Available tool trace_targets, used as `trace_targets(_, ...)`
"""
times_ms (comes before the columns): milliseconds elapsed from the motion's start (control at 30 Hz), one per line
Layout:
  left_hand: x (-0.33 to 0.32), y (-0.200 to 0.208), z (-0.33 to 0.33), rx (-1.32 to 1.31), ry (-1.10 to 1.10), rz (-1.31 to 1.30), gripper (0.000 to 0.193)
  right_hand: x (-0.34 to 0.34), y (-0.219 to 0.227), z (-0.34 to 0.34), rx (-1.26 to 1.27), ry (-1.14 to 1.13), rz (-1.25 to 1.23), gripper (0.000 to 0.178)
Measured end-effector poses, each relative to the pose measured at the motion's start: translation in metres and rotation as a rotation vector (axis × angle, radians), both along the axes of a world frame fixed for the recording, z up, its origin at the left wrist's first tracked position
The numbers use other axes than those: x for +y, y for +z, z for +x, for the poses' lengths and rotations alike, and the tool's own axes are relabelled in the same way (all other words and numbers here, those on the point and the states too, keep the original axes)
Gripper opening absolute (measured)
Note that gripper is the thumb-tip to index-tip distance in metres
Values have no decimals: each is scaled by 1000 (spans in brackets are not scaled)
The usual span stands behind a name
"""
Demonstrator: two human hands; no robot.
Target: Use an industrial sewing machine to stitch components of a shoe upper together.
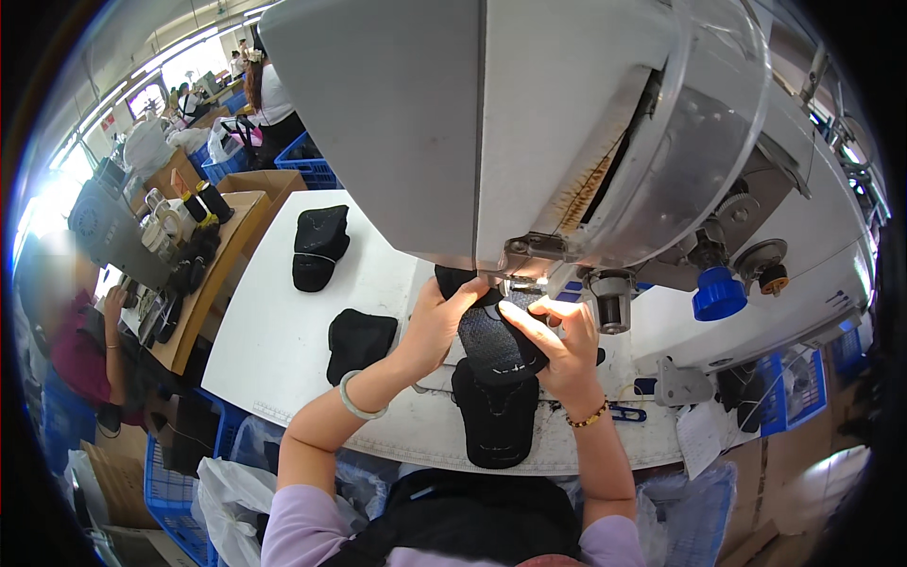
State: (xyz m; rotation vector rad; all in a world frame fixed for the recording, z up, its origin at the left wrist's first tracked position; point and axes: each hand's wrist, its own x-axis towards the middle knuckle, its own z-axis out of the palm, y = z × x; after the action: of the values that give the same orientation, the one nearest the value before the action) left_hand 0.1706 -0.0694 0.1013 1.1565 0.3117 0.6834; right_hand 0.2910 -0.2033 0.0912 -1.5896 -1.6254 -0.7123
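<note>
black fabric piece point(489, 348) | textured, curved-edged (greyish sheen) | held two-handed

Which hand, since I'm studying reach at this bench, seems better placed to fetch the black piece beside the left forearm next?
Probably the left hand: it is nearer that black piece. The right hand is farther right. Both hold the patterned dark piece, so neither is free.
</note>
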Motion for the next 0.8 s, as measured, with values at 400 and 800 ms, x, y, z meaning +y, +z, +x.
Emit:
trace_targets(400, 17, 14, -9, 158, -158, 296, 15, 0, -16, 11, 171, 157, 95, 57)
trace_targets(800, 4, 13, -9, 93, -95, 377, 20, -5, -2, 17, 140, 160, -88, 45)
